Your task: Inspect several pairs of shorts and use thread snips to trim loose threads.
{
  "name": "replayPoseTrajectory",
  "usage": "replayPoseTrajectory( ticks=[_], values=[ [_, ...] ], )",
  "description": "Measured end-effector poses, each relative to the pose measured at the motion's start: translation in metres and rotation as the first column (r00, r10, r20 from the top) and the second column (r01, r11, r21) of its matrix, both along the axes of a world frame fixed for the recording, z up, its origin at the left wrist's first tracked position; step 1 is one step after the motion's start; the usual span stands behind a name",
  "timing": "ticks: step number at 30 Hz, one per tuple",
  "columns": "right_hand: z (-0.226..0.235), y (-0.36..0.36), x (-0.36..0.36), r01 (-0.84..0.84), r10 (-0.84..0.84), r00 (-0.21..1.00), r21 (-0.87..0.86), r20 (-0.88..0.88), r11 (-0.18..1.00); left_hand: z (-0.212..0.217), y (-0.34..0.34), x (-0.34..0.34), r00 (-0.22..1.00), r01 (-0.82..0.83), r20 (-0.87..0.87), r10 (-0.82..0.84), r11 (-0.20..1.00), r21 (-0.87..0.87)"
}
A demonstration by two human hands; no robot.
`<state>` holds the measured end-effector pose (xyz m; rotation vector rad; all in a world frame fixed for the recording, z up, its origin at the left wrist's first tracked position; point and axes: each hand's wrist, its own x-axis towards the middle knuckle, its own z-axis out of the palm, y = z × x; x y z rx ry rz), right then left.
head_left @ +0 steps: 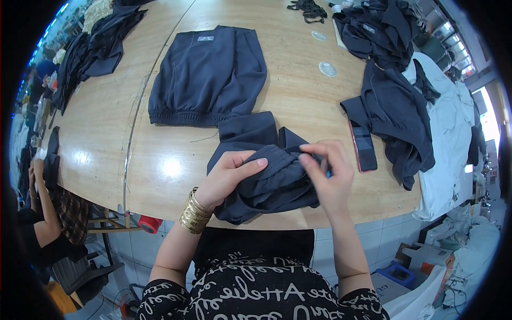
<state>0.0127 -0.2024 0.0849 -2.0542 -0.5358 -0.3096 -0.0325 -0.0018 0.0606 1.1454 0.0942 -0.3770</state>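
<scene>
A bunched dark navy garment with a gathered, stitched waistband lies at the table's near edge. My left hand, with gold bangles at its wrist, grips the garment's left side, thumb on top of the fabric. At the other end of the gathered band, my right hand has thumb and forefinger pinched at the cloth edge. A small bit of blue shows beside its palm; what it is I cannot make out. Just beyond lies a flat navy garment with an elastic hem and a pale label, partly touching the held one.
A phone rests right of my hands, beside a heap of navy garments and white cloth. Two clear discs lie farther back. More dark cloth is at far left. A seam crosses the table. Another person's arm shows at left.
</scene>
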Motion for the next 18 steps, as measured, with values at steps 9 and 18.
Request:
replayPoseTrajectory(
  ticks=[9, 18],
  values=[
    [-0.003, 0.011, -0.015, -0.07, 0.068, 0.984, 0.004, 0.164, 0.998, -0.002, -0.009, -0.003, 0.991, 0.036, 0.126, -0.049, 0.994, 0.104],
    [0.035, -0.018, -0.016, -0.071, -0.007, 0.952, -0.244, -0.305, 0.967, 0.01, -0.006, -0.004, 0.996, 0.049, 0.072, -0.058, 0.991, 0.125]
  ],
)
